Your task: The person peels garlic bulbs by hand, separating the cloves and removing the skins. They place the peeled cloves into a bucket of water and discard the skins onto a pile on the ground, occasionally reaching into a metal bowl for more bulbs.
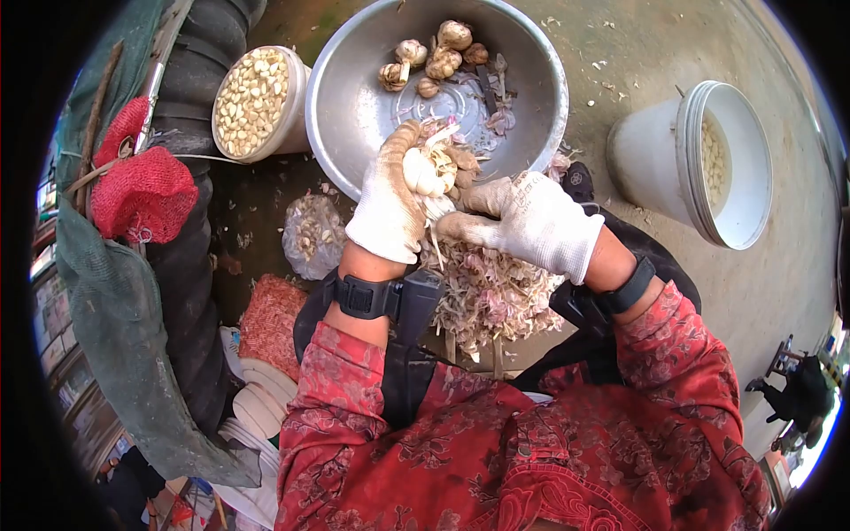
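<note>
At the far left a red mesh bag (142, 190) lies against dark green cloth. Next to it a white tub (252, 102) stands brim-full of peeled cloves, and a small clear bag (310, 234) below it holds more.

The left hand (385, 208), in a white glove, has its fingers curled shut around a garlic bulb (425, 173). It holds the bulb just over the near rim of the steel bowl (354, 115), where several whole bulbs (438, 57) lie at the far side. The right hand (531, 221), also gloved, has its fingers pinched closed on the bulb's lower end and its loose papery skin; whether it also holds a tool cannot be told. A heap of skins (491, 292) rests on the lap beneath both hands. Further right a white bucket (646, 155) stands on the ground with cloves inside.

Because the bulb sits right at the rim, a loosened clove could slip from the thick gloves and vanish into the skins. The tall heap also looks ready to slide off the lap.
</note>
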`<state>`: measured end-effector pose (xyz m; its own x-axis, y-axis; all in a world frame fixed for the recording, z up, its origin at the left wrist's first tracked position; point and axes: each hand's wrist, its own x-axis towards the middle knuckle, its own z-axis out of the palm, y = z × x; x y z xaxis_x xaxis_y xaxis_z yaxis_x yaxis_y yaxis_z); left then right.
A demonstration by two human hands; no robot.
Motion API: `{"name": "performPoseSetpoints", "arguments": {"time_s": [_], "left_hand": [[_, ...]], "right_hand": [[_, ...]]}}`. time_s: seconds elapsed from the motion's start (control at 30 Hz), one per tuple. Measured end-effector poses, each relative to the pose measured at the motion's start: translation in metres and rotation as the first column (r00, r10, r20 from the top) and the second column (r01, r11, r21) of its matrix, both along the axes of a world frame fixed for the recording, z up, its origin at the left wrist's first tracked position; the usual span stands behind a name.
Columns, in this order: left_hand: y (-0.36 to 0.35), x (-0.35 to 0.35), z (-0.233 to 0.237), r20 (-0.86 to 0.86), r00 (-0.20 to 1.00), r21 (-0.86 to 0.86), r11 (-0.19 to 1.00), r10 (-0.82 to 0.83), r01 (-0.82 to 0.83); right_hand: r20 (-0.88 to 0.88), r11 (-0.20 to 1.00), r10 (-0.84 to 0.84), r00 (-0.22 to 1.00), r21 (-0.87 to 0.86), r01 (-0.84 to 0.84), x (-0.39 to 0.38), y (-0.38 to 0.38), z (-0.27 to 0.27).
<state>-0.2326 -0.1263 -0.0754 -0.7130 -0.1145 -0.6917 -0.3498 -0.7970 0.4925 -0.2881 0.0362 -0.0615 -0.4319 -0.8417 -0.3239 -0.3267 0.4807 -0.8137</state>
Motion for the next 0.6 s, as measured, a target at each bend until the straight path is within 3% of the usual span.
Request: {"name": "performPoseSetpoints", "arguments": {"time_s": [0.13,0.2,0.27,0.33,0.4,0.6], "left_hand": [[-0.011,0.003,-0.008,-0.072,0.994,0.037,0.995,-0.088,0.091],[-0.003,-0.003,-0.007,0.056,0.993,0.0,0.994,0.108,-0.108],[-0.003,-0.001,-0.002,0.013,0.999,-0.016,0.999,0.041,-0.041],[-0.004,0.001,-0.004,-0.029,0.999,-0.035,0.999,-0.027,0.026],[-0.004,0.002,-0.011,-0.059,0.997,-0.122,0.992,-0.052,0.044],[0.004,0.001,-0.007,-0.024,1.0,-0.085,0.996,0.012,-0.014]], "right_hand": [[0.15,0.999,-0.037,0.988,-0.033,0.042,-0.011,0.005,0.001],[0.286,0.966,-0.248,0.926,-0.001,0.259,-0.016,0.006,0.009],[0.254,0.966,-0.253,0.933,0.019,0.257,-0.019,0.004,0.011],[0.254,0.927,-0.303,0.919,-0.145,0.346,-0.016,0.002,0.003],[0.188,0.947,-0.277,0.942,-0.112,0.301,-0.017,0.005,0.005],[0.246,0.95,-0.248,0.937,-0.127,0.285,-0.013,0.005,0.004]]}}
